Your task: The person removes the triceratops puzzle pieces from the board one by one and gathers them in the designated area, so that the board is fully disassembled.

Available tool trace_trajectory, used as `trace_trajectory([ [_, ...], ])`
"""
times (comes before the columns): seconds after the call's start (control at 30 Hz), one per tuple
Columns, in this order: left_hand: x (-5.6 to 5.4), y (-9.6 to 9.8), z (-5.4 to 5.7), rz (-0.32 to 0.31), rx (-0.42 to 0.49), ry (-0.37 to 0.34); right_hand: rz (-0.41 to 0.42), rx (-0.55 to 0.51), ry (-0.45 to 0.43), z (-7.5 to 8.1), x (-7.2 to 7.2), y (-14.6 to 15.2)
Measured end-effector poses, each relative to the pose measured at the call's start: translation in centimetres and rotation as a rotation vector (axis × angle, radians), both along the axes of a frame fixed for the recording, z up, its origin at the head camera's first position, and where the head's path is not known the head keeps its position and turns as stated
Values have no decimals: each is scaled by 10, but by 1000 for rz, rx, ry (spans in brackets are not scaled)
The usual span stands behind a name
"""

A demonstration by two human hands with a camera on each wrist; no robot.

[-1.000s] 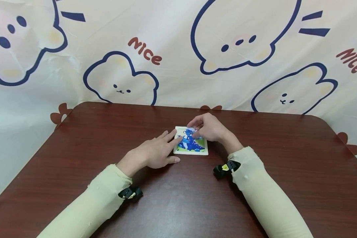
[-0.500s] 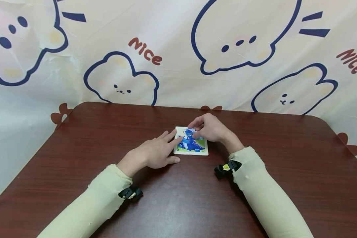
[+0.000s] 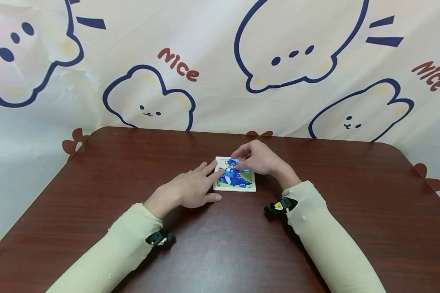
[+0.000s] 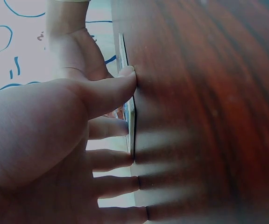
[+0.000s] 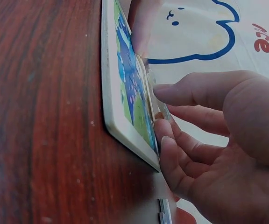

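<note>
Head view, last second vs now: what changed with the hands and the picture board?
Nothing clearly moved, and no grip visibly taken or released; the head view only drifts slightly. Any small shift of the thin piece is too fine to tell. Unchanged: left hand resting at the left edge of the picture board, right hand pinching over its upper right corner.

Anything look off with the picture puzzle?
One thing: in the right wrist view, a thin piece stands proud of the puzzle board, not flush, apparently because the right hand pinches it. I see no spill or damage.
</note>
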State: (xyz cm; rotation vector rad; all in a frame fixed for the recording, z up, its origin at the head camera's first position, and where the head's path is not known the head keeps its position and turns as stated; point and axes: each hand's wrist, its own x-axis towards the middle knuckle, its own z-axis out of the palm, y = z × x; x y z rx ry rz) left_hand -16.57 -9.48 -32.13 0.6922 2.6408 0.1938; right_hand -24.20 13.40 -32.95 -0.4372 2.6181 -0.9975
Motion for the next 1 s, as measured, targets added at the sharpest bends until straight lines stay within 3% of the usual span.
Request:
trace_trajectory([
  [1.0, -1, -1, 0, 6, 5, -19, 12, -12, 3, 10, -1, 14],
])
